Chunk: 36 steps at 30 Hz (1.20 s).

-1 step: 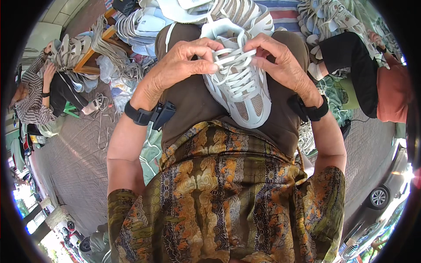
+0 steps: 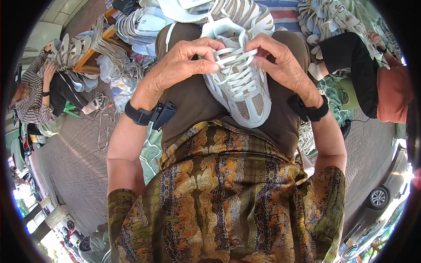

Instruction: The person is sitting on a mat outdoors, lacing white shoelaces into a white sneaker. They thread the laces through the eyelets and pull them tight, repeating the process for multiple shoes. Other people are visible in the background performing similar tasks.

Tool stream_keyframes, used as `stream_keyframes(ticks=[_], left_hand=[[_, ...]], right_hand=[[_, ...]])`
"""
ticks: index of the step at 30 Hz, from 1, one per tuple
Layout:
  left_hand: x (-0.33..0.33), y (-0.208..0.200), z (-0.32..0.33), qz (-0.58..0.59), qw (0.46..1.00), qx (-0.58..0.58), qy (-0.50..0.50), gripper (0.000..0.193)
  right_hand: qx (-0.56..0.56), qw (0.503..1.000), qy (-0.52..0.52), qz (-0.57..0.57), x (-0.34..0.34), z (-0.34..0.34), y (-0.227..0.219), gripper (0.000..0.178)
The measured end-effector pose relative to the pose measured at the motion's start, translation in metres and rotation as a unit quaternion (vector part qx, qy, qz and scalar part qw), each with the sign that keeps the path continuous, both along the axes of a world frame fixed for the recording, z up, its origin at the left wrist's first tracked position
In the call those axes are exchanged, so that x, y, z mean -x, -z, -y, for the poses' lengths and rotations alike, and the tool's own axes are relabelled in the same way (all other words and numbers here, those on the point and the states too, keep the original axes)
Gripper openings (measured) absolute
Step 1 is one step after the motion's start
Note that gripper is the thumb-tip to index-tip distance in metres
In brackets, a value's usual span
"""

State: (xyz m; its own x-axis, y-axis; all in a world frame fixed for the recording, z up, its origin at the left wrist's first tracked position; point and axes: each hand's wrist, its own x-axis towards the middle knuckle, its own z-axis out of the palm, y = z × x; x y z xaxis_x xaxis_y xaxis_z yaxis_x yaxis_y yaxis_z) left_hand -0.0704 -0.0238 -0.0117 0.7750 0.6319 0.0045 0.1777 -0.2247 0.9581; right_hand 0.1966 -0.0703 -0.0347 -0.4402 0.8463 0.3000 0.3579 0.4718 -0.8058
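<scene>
A white and grey-beige sneaker (image 2: 250, 105) rests across my lap with its toe toward me. White shoelace (image 2: 240, 83) crosses its tongue in several rows. At the upper rows, my left hand (image 2: 193, 59) pinches a loop of the lace between thumb and forefinger on the left side. Opposite it, my right hand (image 2: 274, 57) grips the lace between thumb and fingers on the right side. Both hands are close together over the shoe's opening. The fingertips partly cover the upper eyelets.
Stacked pale shoe uppers (image 2: 142, 28) lie beyond my knees, and another heap (image 2: 326, 19) is at the far right. A person in a striped shirt (image 2: 37, 94) handles uppers at the left. Someone in dark trousers (image 2: 351, 57) sits close on my right. A parked car (image 2: 386, 188) stands behind.
</scene>
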Motion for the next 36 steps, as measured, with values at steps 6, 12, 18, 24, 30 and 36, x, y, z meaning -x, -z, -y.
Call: stream_keyframes(ticks=[6,12,18,24,30,36], left_hand=[[-0.006,0.004,0.003,-0.012,0.999,-0.053,-0.007,0.023],[-0.002,0.008,-0.001,0.003,0.999,-0.030,-0.010,0.019],[-0.004,0.012,-0.003,0.012,0.998,-0.053,-0.011,0.018],[-0.001,0.012,-0.004,-0.005,0.998,-0.058,-0.004,0.021],[0.000,0.006,-0.006,-0.020,0.998,-0.053,0.008,0.023],[-0.001,0.009,0.001,0.065,0.996,0.036,-0.051,0.020]], right_hand=[[0.002,0.998,0.057,0.026,0.004,0.007,-0.001,0.014],[-0.078,0.993,0.073,0.060,0.000,0.017,-0.003,0.019],[-0.090,0.986,0.104,0.091,-0.003,0.013,-0.008,0.016],[-0.047,0.990,0.086,0.105,-0.004,0.014,-0.010,0.017],[-0.029,0.988,0.073,0.136,-0.006,0.014,-0.015,0.018],[0.023,0.993,0.106,0.052,-0.006,0.023,-0.010,0.021]])
